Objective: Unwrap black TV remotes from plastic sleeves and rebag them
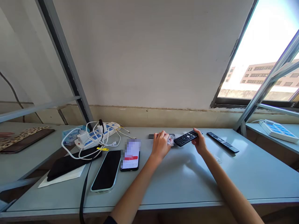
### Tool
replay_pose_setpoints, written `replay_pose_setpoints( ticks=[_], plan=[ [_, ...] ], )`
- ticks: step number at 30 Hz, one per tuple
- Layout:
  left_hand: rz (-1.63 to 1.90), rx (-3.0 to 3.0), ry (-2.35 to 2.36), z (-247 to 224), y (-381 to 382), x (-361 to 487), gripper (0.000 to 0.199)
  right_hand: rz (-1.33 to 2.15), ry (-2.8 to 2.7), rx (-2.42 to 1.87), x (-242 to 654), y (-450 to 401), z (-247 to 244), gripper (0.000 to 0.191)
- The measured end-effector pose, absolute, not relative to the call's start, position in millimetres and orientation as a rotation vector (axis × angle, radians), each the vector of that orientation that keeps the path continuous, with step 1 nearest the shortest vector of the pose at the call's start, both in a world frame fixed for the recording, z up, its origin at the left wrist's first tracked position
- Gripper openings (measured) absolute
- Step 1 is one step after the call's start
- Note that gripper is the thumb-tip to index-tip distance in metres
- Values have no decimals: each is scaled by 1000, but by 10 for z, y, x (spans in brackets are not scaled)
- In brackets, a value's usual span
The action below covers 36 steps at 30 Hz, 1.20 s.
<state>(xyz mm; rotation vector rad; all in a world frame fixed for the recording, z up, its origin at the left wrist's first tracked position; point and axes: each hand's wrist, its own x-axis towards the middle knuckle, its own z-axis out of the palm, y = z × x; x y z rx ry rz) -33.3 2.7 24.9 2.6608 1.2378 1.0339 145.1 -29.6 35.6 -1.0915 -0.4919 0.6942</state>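
A two-sided hold

The right hand (199,143) has its fingers pinching the remote (185,139) by its right end, over the bench (187,186); the left hand (161,144) curls its fingers on clear plastic (170,140) beside the other end. The step looks like two-handed handling, calling next for a steady right pinch.

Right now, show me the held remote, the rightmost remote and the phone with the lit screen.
Held remote (186,138), head view: middle of its button face.
Rightmost remote (222,142), head view: middle of its button face.
Phone (131,154), head view: its lit screen.
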Motion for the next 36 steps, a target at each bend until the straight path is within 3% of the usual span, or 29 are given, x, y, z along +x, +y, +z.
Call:
replay_pose_setpoints(
  ticks=[10, 15, 25, 36],
  plan=[
    [590, 2737, 1183, 246, -147, -228, 16, 329, -624, -1125, 1505, -361, 377, 43],
    [561, 2714, 1167, 212, -161, -210, 22, 227, -652, -1165, 1527, -426, 433, 42],
    [593, 2671, 1160, 239, -190, -209, 34, 386, -546, -1212, 1535, -417, 459, 49],
    [480, 2742, 1215, 216, -156, -223, 36, 475, -680, -1224, 1405, -450, 460, 40]
  ],
)
